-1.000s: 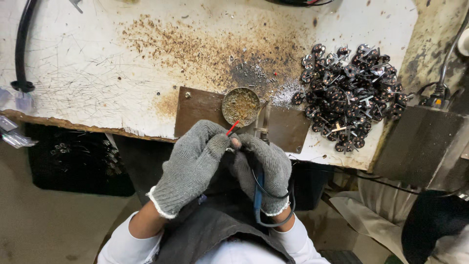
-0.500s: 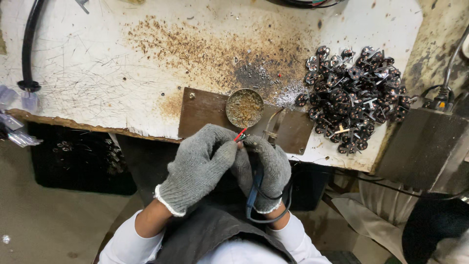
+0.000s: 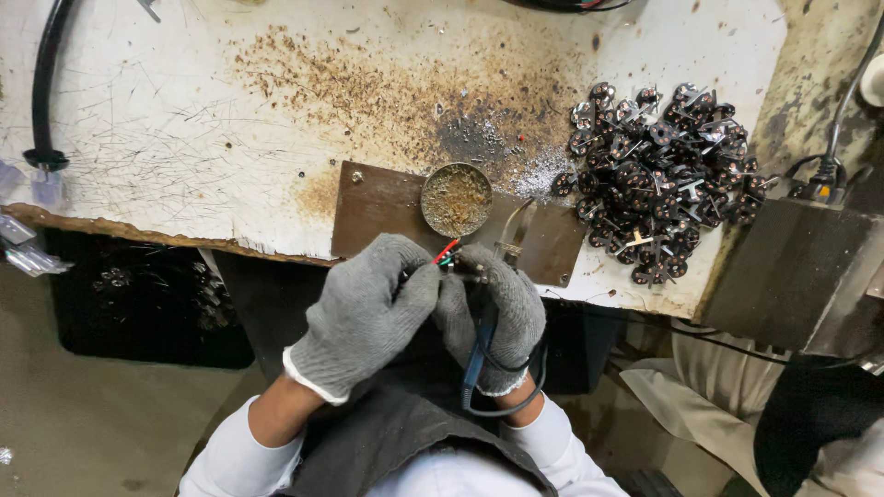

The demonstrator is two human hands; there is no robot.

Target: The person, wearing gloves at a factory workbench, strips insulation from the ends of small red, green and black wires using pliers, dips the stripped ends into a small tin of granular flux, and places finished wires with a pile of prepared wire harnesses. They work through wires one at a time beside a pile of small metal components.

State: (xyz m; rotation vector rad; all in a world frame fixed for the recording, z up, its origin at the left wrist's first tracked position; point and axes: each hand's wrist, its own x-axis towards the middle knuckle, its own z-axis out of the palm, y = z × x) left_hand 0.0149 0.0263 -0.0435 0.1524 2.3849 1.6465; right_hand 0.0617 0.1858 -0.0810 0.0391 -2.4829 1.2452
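Head view, looking straight down at a pretty beat-up bench. Nearest are two grey knit gloves, pressed close together just off the near edge of the worktop. The left hand [image 3: 368,308] is curled shut around a small part with red and green wire ends [image 3: 446,252] poking out from between the fingers. The right hand [image 3: 497,313] is clamped on a soldering iron with a blue handle [image 3: 479,345], its cord looping down under the wrist. The tip itself is hidden between the gloves, so I can't tell if it's touching the wires.

My take on doing this bit well: keep both wrists braced against each other like that, hold the wires dead steady, and only touch the joint briefly so the insulation doesn't cook.

Just beyond the hands sits a brown metal plate [image 3: 378,207] on the bench edge, and on it a small round tin [image 3: 456,199] filled with crusty yellowish-brown stuff, probably flux or tip cleaner. Farther right there's a loose pile of small dark round components [image 3: 663,184], not in any container, just heaped on the scratched white worktop [image 3: 184,138]. A grey metal box [image 3: 792,276] sits at the right edge.
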